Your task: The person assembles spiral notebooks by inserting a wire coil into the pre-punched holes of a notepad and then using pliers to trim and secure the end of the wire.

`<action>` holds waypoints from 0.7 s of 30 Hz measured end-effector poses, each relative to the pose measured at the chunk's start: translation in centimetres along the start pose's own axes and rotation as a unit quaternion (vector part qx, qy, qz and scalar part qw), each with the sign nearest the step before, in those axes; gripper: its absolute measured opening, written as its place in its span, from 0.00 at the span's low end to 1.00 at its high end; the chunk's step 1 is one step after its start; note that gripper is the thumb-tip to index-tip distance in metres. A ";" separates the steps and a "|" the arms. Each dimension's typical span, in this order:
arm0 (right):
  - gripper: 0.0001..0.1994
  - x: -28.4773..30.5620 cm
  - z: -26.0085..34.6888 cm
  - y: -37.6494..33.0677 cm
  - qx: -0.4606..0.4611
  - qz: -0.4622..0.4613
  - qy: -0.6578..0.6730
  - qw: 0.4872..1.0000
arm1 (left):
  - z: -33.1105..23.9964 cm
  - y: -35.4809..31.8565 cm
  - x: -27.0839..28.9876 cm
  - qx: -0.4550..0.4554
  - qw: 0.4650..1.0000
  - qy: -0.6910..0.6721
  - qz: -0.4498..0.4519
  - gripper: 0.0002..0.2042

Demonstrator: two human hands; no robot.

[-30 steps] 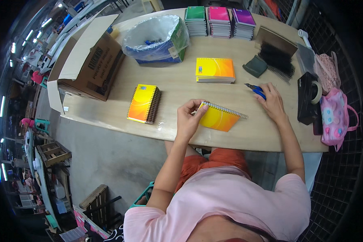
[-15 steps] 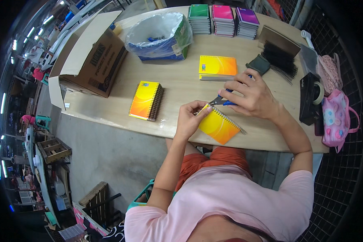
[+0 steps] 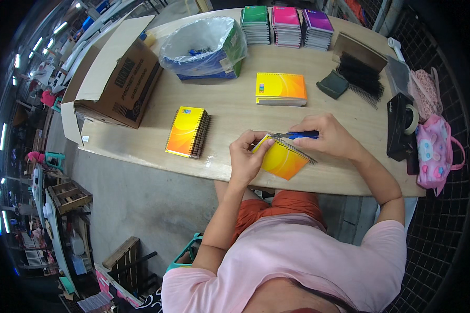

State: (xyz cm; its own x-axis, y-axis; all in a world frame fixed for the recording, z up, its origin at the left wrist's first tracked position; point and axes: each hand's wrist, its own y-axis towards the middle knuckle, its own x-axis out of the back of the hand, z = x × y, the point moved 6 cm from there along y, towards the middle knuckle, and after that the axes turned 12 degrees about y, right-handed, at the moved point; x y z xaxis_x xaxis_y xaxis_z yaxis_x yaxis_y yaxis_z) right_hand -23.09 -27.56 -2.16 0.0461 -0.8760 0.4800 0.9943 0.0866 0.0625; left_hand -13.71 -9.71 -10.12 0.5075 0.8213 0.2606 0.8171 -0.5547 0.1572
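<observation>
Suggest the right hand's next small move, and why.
Probably a light squeeze of the blue-handled pliers, if not already fully closed: the right hand holds them with their tips at the left end of the spiral coil on the held yellow notebook, and the left hand grips it near that corner.

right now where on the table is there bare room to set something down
Bare table: between the coil-bound yellow stack, plastic-lined box and left hand; a smaller patch between right hand and tape dispenser. Crowded: the right edge, around the pink pouch.
</observation>
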 end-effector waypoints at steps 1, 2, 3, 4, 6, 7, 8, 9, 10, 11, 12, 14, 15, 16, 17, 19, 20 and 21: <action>0.18 -0.2 -0.5 0.0 0.000 0.001 0.000 1.000 | 0.1 0.0 0.0 0.004 1.000 -0.013 -0.004 0.08; 0.19 0.0 -0.3 -0.1 0.077 -0.044 -0.039 0.995 | 0.0 0.0 -0.1 0.003 1.000 -0.013 -0.004 0.08; 0.20 0.1 0.2 -0.5 0.153 -0.089 -0.078 0.981 | -0.1 0.1 0.0 0.013 1.000 -0.024 -0.014 0.07; 0.20 0.0 0.1 -0.7 0.154 -0.088 -0.078 0.981 | -0.2 0.1 0.2 0.023 0.999 -0.036 -0.024 0.06; 0.21 2.4 -0.2 -2.3 0.123 -0.323 -0.039 0.938 | -1.9 -0.2 1.0 0.001 0.996 -0.033 -0.088 0.06; 0.21 1.7 -0.9 -2.7 0.124 -0.322 -0.039 0.938 | -2.6 -0.6 1.8 -0.020 0.988 -0.029 -0.149 0.05; 0.20 0.6 -3.9 -3.3 0.047 -0.319 0.241 0.915 | -3.0 -1.3 1.9 -0.071 0.985 -0.001 -0.155 0.09; 0.20 -1.4 -6.0 -3.7 -0.037 -0.289 0.503 0.814 | -3.6 -2.0 1.8 -0.070 0.986 -0.002 -0.153 0.09; 0.18 -3.3 -5.6 -3.4 -0.009 -0.247 0.582 0.775 | -5.9 -2.9 1.1 -0.193 0.969 0.088 -0.127 0.10; 0.18 -4.7 -4.6 -2.3 -0.011 -0.248 0.584 0.773 | -7.6 -4.0 0.2 -0.310 0.929 0.180 -0.096 0.11; 0.18 -5.5 -3.0 -1.2 0.010 -0.284 0.551 0.785 | -7.5 -4.3 -0.1 -0.307 0.929 0.185 -0.094 0.11; 0.21 -5.0 -2.8 -1.1 0.038 -0.348 0.445 0.825 | -7.7 -4.6 -2.8 -0.348 0.917 0.189 0.038 0.13; 0.21 -4.9 -3.5 -1.4 0.040 -0.350 0.445 0.823 | -7.9 -4.4 -2.7 -0.351 0.916 0.189 0.041 0.13; 0.21 -4.8 -3.7 -1.7 0.030 -0.342 0.352 0.870 | -8.1 -4.0 -1.8 -0.329 0.920 0.210 -0.019 0.13; 0.21 -4.7 -3.7 -1.8 0.017 -0.329 0.256 0.909 | -8.5 -3.3 -0.9 -0.306 0.920 0.233 -0.074 0.15; 0.22 -5.0 -3.9 -2.4 -0.006 -0.321 0.220 0.921 | -8.7 -1.5 0.1 -0.275 0.921 0.247 -0.121 0.16; 0.21 -5.3 -3.6 -2.5 -0.003 -0.302 0.209 0.930 | -8.5 -0.1 0.3 -0.264 0.930 0.235 -0.100 0.16; 0.21 -5.5 -3.1 -2.4 0.004 -0.280 0.199 0.939 | -8.5 0.9 0.6 -0.254 0.937 0.225 -0.082 0.17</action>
State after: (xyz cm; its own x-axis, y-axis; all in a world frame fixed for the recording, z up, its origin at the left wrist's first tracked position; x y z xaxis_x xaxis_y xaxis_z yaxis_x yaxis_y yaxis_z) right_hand -25.40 -24.39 -7.67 -0.4507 -0.8927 0.0049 0.8724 -0.4393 0.2145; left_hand -15.01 -10.87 -1.70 0.1255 0.8254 0.5504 0.5807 -0.5110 0.6338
